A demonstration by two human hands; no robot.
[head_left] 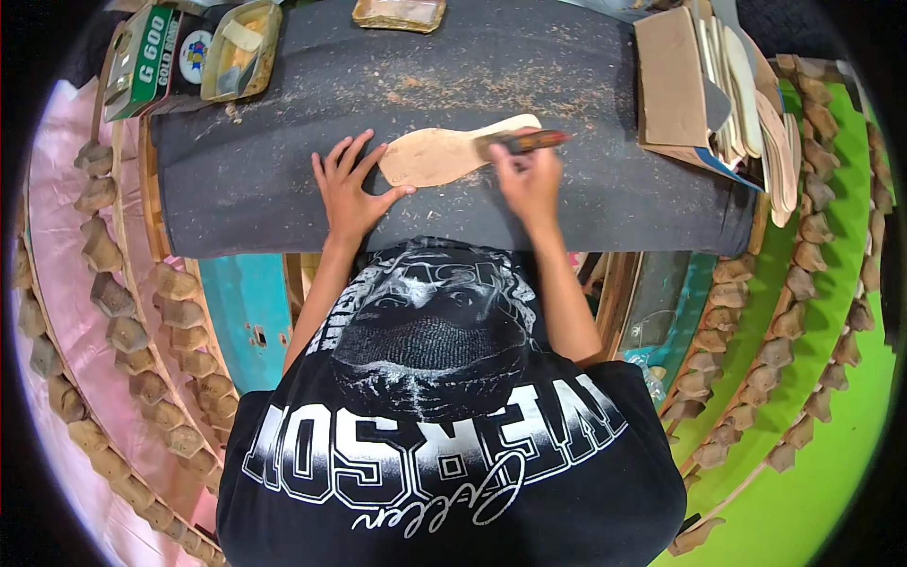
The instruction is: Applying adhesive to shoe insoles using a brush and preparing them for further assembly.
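Observation:
A tan insole (434, 157) lies flat on the dark cloth-covered table, its wide end toward the left and its narrow end to the upper right. My left hand (351, 194) rests at the wide end with fingers spread, thumb and fingertips at its edge. Over the narrow end, my right hand (529, 184) grips what looks like a small brush (531, 141) with a dark and reddish handle. Motion blurs the brush's working end, which seems to meet the insole's surface.
Shavings and crumbs litter the dark cloth (331, 85). A shallow tray (241, 52) with tools and a green box (156, 61) stand at the far left; another small tray (400, 12) is at the back. A cardboard box (671, 80) of sole-shaped pieces (742, 90) sits right. Racks of brown shapes flank both sides.

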